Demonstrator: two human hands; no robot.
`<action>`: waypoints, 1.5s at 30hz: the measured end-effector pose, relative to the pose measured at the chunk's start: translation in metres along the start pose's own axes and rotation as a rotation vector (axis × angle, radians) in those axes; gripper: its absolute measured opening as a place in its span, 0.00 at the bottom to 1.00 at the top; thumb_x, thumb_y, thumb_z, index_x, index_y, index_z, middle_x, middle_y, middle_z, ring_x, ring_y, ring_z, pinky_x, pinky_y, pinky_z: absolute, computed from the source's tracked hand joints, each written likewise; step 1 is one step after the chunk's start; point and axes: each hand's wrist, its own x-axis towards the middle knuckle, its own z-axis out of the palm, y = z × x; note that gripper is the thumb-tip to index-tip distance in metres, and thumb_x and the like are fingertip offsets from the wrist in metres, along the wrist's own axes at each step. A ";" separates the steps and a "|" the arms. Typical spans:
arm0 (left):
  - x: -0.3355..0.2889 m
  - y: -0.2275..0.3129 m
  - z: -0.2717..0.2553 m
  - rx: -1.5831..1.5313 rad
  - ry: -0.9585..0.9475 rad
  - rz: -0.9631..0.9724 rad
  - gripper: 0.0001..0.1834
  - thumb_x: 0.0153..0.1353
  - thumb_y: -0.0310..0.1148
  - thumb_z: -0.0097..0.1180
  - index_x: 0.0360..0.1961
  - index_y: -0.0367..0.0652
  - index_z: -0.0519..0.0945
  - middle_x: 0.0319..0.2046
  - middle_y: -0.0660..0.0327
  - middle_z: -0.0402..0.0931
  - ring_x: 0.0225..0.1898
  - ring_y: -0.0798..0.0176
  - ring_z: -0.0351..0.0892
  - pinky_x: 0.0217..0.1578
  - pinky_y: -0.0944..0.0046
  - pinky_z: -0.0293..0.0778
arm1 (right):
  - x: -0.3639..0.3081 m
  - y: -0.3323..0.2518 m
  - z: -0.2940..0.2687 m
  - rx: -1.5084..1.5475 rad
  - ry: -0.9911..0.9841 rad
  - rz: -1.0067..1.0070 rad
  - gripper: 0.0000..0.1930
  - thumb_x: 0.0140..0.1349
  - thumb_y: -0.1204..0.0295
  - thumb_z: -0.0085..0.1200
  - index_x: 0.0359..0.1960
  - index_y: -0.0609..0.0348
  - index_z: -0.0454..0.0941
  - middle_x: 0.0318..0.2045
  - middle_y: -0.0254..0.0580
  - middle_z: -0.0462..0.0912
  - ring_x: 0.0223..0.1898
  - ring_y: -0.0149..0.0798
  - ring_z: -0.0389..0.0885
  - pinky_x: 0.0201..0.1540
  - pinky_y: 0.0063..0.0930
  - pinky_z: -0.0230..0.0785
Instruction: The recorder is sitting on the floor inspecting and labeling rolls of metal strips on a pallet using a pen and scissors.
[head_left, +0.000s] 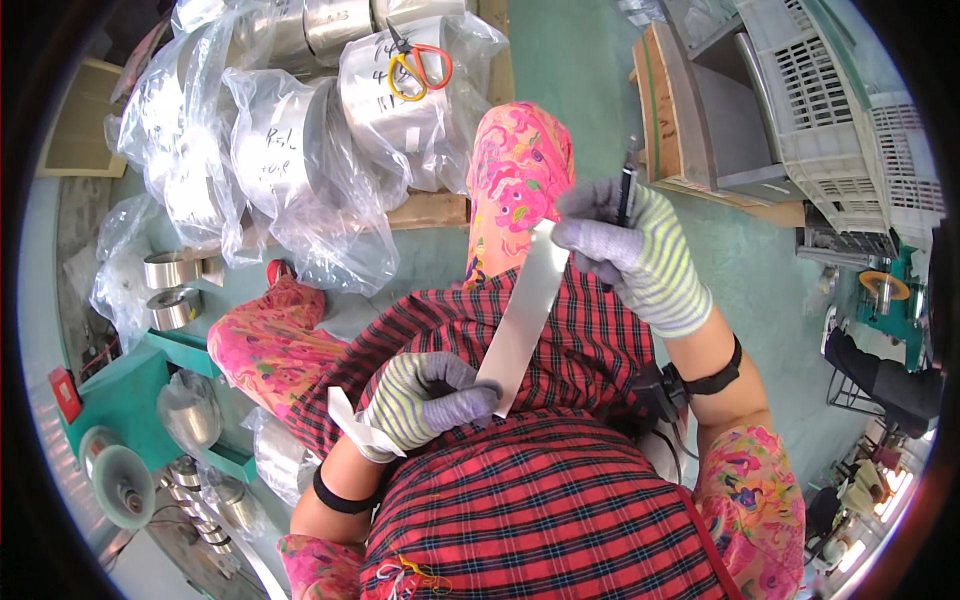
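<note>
Between my gloved hands, above the red plaid apron [520, 490] on my lap, stretches a flat, shiny metal strip [530, 312]. My left hand [425, 402] pinches its lower end between thumb and fingers. At the upper end, my right hand [635, 255] grips the strip's tip with thumb and fingertips. A slim black pen [626, 196] is also tucked in the right hand's fingers, pointing up and away. Both gloves are grey with yellow-green stripes. A white strip of paper or tape [360, 428] hangs at my left glove's cuff.
Plastic-wrapped metal rolls [275, 150] stand on a wooden pallet [430, 210] at the far left; scissors [415, 72] with orange and yellow handles lie on one. Bare metal rings [172, 270] sit left. White plastic crates [810, 90] and a wooden-sided stack [668, 110] are at the right.
</note>
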 end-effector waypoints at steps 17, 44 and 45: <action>0.007 0.001 0.007 0.343 -0.071 0.186 0.10 0.41 0.30 0.69 0.25 0.39 0.81 0.26 0.61 0.81 0.29 0.72 0.79 0.31 0.72 0.73 | 0.014 -0.017 0.033 -0.040 -0.107 -0.208 0.14 0.40 0.76 0.63 0.31 0.60 0.76 0.19 0.32 0.77 0.17 0.24 0.72 0.17 0.14 0.58; 0.077 0.000 -0.053 0.103 -0.431 -0.003 0.41 0.53 0.57 0.52 0.56 0.32 0.64 0.45 0.56 0.73 0.47 0.63 0.71 0.48 0.68 0.64 | 0.031 0.070 -0.052 -0.164 -0.472 -0.276 0.04 0.46 0.76 0.59 0.21 0.61 0.77 0.30 0.42 0.79 0.35 0.35 0.77 0.39 0.26 0.69; 0.079 0.005 -0.058 0.102 -0.478 -0.001 0.38 0.54 0.53 0.54 0.56 0.32 0.64 0.45 0.57 0.73 0.48 0.63 0.70 0.50 0.66 0.63 | 0.032 0.075 -0.056 -0.152 -0.509 -0.261 0.04 0.46 0.76 0.59 0.23 0.62 0.77 0.31 0.42 0.79 0.36 0.35 0.77 0.40 0.26 0.69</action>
